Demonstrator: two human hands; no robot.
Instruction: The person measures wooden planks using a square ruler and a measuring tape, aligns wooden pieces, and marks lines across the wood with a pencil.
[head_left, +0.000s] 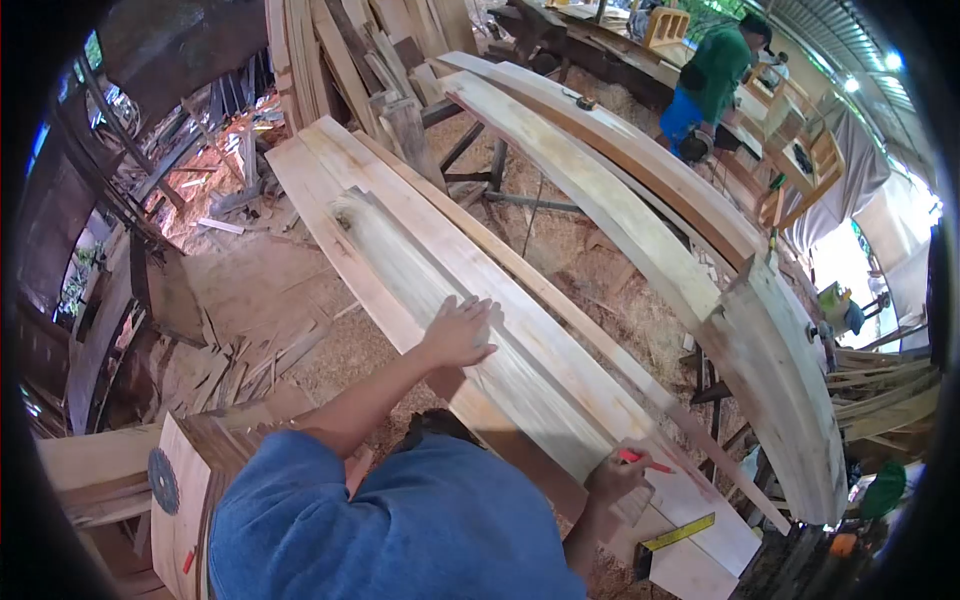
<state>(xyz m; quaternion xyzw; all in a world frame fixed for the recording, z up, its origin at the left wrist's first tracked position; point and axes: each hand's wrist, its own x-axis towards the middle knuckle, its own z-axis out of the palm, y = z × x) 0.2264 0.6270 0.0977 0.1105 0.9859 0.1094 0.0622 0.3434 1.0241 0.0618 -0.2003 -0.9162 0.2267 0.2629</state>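
My left hand point(461, 331) lies spread and flat on a narrow grey-streaked board point(395, 262), which rests on top of wider pale boards point(530, 340). Near the boards' lower right end, my right hand point(615, 477) is closed around a red marking pencil point(645, 460), its tip pointing right over the wood. Just beyond that hand, a square with a yellow blade point(680, 532) lies across the boards.
Long thick planks point(600, 190) stand on supports to the right. A person in green point(715, 75) bends over at the upper right. A circular saw blade point(163, 481) is at the lower left. Scrap wood point(225, 370) and sawdust cover the floor.
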